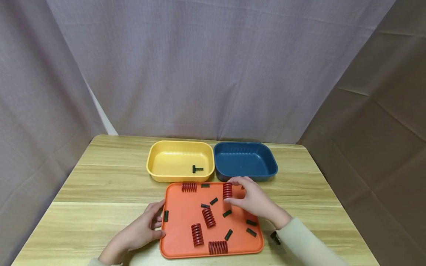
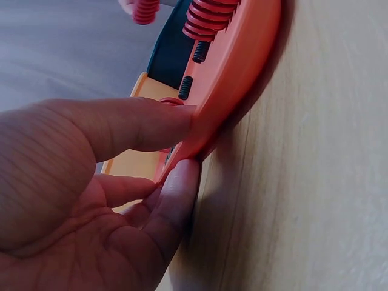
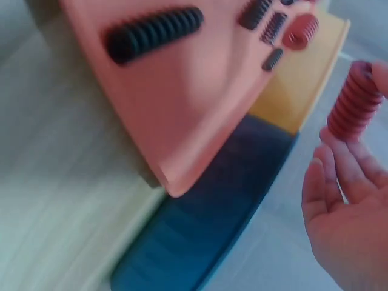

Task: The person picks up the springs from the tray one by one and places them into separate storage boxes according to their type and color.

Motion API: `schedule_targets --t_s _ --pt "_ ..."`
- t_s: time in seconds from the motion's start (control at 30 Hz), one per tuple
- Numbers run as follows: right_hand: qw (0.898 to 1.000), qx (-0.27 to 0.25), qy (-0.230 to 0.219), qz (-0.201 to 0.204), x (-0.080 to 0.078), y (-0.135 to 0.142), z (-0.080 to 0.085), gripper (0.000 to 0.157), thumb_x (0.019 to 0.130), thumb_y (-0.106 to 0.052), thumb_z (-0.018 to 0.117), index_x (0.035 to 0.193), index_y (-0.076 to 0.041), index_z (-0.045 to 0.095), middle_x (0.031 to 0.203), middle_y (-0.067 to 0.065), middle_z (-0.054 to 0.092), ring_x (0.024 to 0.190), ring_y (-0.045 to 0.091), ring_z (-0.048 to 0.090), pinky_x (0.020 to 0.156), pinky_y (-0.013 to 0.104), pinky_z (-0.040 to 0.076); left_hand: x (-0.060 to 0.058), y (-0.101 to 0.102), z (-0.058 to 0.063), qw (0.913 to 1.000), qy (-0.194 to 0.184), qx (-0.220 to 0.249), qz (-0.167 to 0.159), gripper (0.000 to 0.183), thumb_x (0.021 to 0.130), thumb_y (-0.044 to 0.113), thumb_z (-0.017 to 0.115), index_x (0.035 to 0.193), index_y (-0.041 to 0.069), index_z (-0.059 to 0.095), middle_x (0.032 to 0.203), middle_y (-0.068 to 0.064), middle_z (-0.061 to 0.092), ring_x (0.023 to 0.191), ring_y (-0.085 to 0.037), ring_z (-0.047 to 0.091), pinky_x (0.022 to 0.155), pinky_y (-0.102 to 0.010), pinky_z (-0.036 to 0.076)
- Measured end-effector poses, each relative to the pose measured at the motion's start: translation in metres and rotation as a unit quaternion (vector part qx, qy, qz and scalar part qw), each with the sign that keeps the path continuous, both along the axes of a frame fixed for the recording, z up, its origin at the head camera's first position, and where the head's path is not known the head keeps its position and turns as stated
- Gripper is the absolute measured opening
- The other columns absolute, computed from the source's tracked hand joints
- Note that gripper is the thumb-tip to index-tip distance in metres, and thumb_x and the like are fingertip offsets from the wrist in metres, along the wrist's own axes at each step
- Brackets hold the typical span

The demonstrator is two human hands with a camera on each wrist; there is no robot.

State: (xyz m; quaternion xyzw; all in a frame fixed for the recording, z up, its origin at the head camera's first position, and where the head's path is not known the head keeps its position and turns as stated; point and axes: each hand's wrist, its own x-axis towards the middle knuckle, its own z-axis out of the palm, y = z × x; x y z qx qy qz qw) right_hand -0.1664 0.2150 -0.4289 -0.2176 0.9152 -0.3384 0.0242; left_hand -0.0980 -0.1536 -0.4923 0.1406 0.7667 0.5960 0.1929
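Observation:
My right hand point(image 1: 256, 199) pinches a large red coil spring point(image 1: 227, 190) by its ends, between thumb and fingertips. In the right wrist view that spring point(image 3: 354, 103) is held up off the orange tray. My left hand point(image 1: 142, 228) grips the left edge of the orange tray point(image 1: 179, 229), and in the left wrist view the thumb point(image 2: 145, 124) lies against its rim. More red springs, such as one point(image 1: 197, 234) near the front and another point(image 1: 208, 217) in the middle, lie on the tray. Several small black springs point(image 1: 228, 234) are scattered among them.
Behind the tray stand a yellow bin point(image 1: 166, 173) and, touching it on the right, a blue bin point(image 1: 246, 166). Small black pieces point(image 1: 197, 169) lie in the yellow bin. A dark object point(image 1: 275, 237) shows by the right sleeve. Grey curtains point(image 1: 213, 74) hang behind the wooden table point(image 1: 83, 221).

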Motion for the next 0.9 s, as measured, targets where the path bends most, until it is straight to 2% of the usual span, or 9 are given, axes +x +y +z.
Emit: schedule_targets --t_s 0.2,0.37,0.63,0.9 --pt "0.993 -0.038 0.059 -0.091 -0.017 0.008 0.010 0.055 0.075 -0.053 0.078 0.116 -0.020 0.060 0.105 -0.002 0.060 0.098 0.025 0.054 0.081 0.045 0.049 -0.001 0.000 -0.001 1.0000 -0.001 0.006 -0.003 0.095 0.078 -0.007 0.074 0.152 -0.004 0.015 0.141 -0.018 0.027 0.112 -0.030 0.045 0.089 -0.029 0.050" --pt "0.984 -0.058 0.072 -0.152 -0.031 0.014 0.012 0.059 0.077 -0.053 0.076 0.118 -0.015 0.057 0.108 0.003 0.059 0.101 0.026 0.054 0.084 0.041 0.048 0.000 0.000 0.001 1.0000 0.003 -0.001 -0.001 0.095 0.077 -0.007 0.074 0.152 -0.004 0.016 0.141 -0.018 0.028 0.110 -0.030 0.045 0.088 -0.028 0.050" --pt "0.977 -0.055 0.056 -0.198 -0.044 0.018 0.011 0.062 0.080 -0.052 0.074 0.124 -0.014 0.054 0.114 0.006 0.058 0.108 0.030 0.052 0.084 0.043 0.047 0.000 0.001 0.003 1.0000 0.004 -0.008 0.000 0.095 0.076 -0.007 0.075 0.151 -0.004 0.017 0.140 -0.018 0.029 0.109 -0.029 0.044 0.088 -0.028 0.050" --pt "0.972 -0.048 0.033 -0.229 -0.059 0.022 0.000 0.064 0.081 -0.052 0.073 0.125 -0.011 0.052 0.114 0.012 0.058 0.107 0.031 0.050 0.084 0.045 0.047 0.000 0.000 0.001 1.0000 0.002 -0.006 0.000 0.096 0.076 -0.007 0.075 0.151 -0.004 0.017 0.139 -0.017 0.029 0.109 -0.029 0.045 0.088 -0.028 0.050"
